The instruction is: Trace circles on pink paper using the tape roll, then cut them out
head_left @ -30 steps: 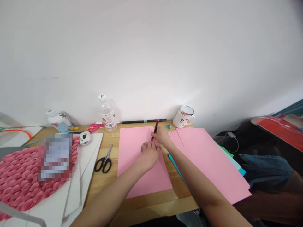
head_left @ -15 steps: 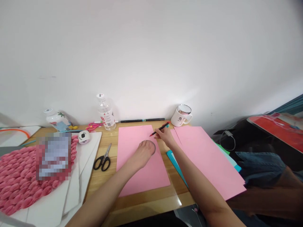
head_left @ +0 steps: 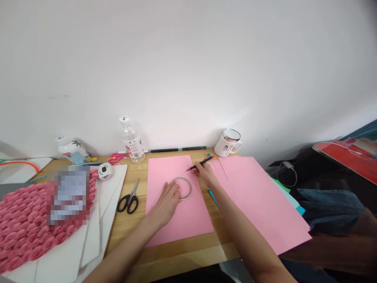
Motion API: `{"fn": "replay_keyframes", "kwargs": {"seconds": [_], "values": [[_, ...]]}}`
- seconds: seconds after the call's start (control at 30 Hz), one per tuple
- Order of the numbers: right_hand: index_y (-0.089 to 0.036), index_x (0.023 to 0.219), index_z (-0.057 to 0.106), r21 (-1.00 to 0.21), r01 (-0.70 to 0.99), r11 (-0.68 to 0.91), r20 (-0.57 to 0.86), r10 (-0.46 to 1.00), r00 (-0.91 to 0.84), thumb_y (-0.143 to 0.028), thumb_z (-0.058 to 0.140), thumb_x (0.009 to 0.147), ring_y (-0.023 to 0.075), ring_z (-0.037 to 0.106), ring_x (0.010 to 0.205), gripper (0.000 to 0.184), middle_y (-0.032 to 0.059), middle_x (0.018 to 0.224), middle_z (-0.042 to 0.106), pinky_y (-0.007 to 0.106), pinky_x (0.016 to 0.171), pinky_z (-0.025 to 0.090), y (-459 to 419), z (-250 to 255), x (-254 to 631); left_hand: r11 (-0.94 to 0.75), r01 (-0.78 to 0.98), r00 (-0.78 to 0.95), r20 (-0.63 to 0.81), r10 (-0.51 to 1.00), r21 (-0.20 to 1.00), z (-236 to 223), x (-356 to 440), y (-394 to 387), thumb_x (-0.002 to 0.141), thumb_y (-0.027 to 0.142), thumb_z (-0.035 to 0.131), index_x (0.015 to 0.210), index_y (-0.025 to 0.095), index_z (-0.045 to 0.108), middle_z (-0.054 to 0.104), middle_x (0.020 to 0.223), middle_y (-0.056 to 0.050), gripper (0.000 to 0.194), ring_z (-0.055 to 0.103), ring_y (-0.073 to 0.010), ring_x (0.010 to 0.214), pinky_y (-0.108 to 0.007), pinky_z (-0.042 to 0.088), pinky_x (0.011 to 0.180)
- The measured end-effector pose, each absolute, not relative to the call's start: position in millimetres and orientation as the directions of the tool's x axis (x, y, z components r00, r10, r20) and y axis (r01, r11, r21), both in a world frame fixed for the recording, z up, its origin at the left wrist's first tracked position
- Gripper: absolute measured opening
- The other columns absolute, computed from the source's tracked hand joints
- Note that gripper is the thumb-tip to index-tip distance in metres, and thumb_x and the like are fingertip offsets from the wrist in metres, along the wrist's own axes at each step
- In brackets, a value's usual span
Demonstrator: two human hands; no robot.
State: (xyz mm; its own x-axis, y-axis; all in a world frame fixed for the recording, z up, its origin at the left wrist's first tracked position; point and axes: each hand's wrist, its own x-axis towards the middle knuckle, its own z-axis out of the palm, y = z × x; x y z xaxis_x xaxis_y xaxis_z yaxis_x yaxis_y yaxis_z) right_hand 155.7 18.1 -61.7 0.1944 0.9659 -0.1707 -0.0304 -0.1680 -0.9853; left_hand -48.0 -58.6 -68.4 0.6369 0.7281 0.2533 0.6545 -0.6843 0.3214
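Note:
A thin grey metal ring (head_left: pixel 191 188) lies on a pink sheet of paper (head_left: pixel 188 224) in front of me. My left hand (head_left: pixel 169 200) grips the ring at its left side, fingers bent over the rim, hiding part of it. Between the fingers of my right hand (head_left: pixel 204 171) is a black and red pen (head_left: pixel 203 162), its red end pointing left, close to the sheet near its right edge. Whether that end touches the paper I cannot tell.
Black-handled scissors (head_left: pixel 129 198) lie left of the sheet. A bottle (head_left: pixel 132 143) and a white mug (head_left: pixel 226 145) stand by the wall. Several pink sheets (head_left: pixel 262 200) are spread at right. White boards (head_left: pixel 91 239) with pink braided material (head_left: pixel 26 220) occupy the left.
The ring shows more openly now, as my left hand has drawn back to its left side and the ring has shifted slightly left. My right hand still holds the pen near the same spot.

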Motion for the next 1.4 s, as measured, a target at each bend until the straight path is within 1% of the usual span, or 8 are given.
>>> {"fn": "replay_keyframes", "kwargs": {"seconds": [0.13, 0.33, 0.6, 0.83, 1.03, 1.1, 1.2, 1.4], "values": [[-0.020, 0.061, 0.050, -0.984, -0.052, -0.168, -0.175, 0.960, 0.219, -0.040, 0.059, 0.073, 0.0156, 0.061, 0.058, 0.026, 0.0004, 0.056, 0.058, 0.026, 0.058, 0.050, 17, -63, 154, -0.686, 0.668, 0.591, 0.355, 0.724, 0.288, -67, -76, -64, 0.091, 0.012, 0.042, 0.082, 0.017, 0.049, 0.052, 0.115, -0.012, 0.012, 0.043, -0.0258, 0.121, -0.047, 0.045, 0.096], [-0.019, 0.064, 0.054, -0.988, 0.007, -0.154, -0.146, 0.952, 0.268, -0.035, 0.058, 0.074, 0.0160, 0.060, 0.059, 0.019, 0.0009, 0.058, 0.061, 0.027, 0.060, 0.048, 10, -61, 150, -0.637, 0.728, 0.530, 0.381, 0.757, 0.254, -68, -101, -74, 0.090, 0.011, 0.040, 0.086, 0.016, 0.051, 0.052, 0.111, -0.011, 0.012, 0.047, -0.0238, 0.112, -0.042, 0.049, 0.090], [-0.021, 0.069, 0.053, -0.992, 0.072, -0.103, -0.065, 0.909, 0.411, -0.040, 0.052, 0.079, 0.0190, 0.062, 0.063, 0.021, 0.0008, 0.059, 0.063, 0.030, 0.065, 0.048, 2, -72, 139, -0.599, 0.765, 0.497, 0.376, 0.782, 0.235, -71, -105, -75, 0.089, 0.007, 0.038, 0.087, 0.015, 0.053, 0.054, 0.107, -0.009, 0.018, 0.048, -0.0224, 0.111, -0.041, 0.048, 0.094], [-0.021, 0.070, 0.050, -0.982, 0.177, -0.061, 0.042, 0.848, 0.528, -0.039, 0.048, 0.081, 0.0199, 0.062, 0.062, 0.022, 0.0031, 0.061, 0.065, 0.031, 0.063, 0.046, -7, -71, 126, -0.559, 0.795, 0.440, 0.410, 0.799, 0.236, -72, -105, -74, 0.088, 0.008, 0.038, 0.086, 0.016, 0.055, 0.056, 0.102, -0.009, 0.019, 0.050, -0.0233, 0.110, -0.042, 0.048, 0.092], [-0.021, 0.068, 0.050, -0.976, 0.215, -0.037, 0.089, 0.834, 0.544, -0.044, 0.049, 0.081, 0.0211, 0.062, 0.063, 0.027, 0.0044, 0.060, 0.064, 0.032, 0.064, 0.045, -9, -68, 121, -0.561, 0.801, 0.429, 0.455, 0.781, 0.207, -75, -107, -74, 0.087, 0.017, 0.048, 0.089, 0.017, 0.056, 0.059, 0.101, -0.009, 0.009, 0.053, -0.0255, 0.106, -0.044, 0.049, 0.089], [-0.021, 0.067, 0.050, -0.977, 0.213, -0.031, 0.093, 0.832, 0.547, -0.048, 0.050, 0.080, 0.0211, 0.061, 0.061, 0.030, 0.0043, 0.060, 0.064, 0.032, 0.063, 0.045, -9, -67, 121, -0.553, 0.807, 0.417, 0.463, 0.782, 0.208, -74, -103, -73, 0.088, 0.020, 0.047, 0.096, 0.016, 0.056, 0.059, 0.105, -0.011, 0.012, 0.053, -0.0261, 0.108, -0.046, 0.047, 0.091], [-0.021, 0.068, 0.050, -0.980, 0.201, -0.009, 0.102, 0.840, 0.533, -0.050, 0.051, 0.079, 0.0207, 0.060, 0.059, 0.032, 0.0033, 0.058, 0.062, 0.031, 0.061, 0.045, -9, -67, 121, -0.545, 0.810, 0.416, 0.443, 0.794, 0.216, -66, -93, -68, 0.091, 0.019, 0.040, 0.103, 0.015, 0.054, 0.058, 0.113, -0.012, 0.019, 0.050, -0.0257, 0.113, -0.047, 0.044, 0.096], [-0.020, 0.072, 0.050, -0.986, 0.157, 0.056, 0.127, 0.862, 0.491, -0.049, 0.051, 0.080, 0.0195, 0.060, 0.061, 0.029, 0.0017, 0.060, 0.061, 0.031, 0.063, 0.045, -10, -69, 122, -0.521, 0.834, 0.464, 0.284, 0.839, 0.179, -51, -75, -59, 0.090, 0.006, 0.029, 0.106, 0.016, 0.053, 0.054, 0.116, -0.012, 0.031, 0.043, -0.0233, 0.120, -0.047, 0.038, 0.103]]}}
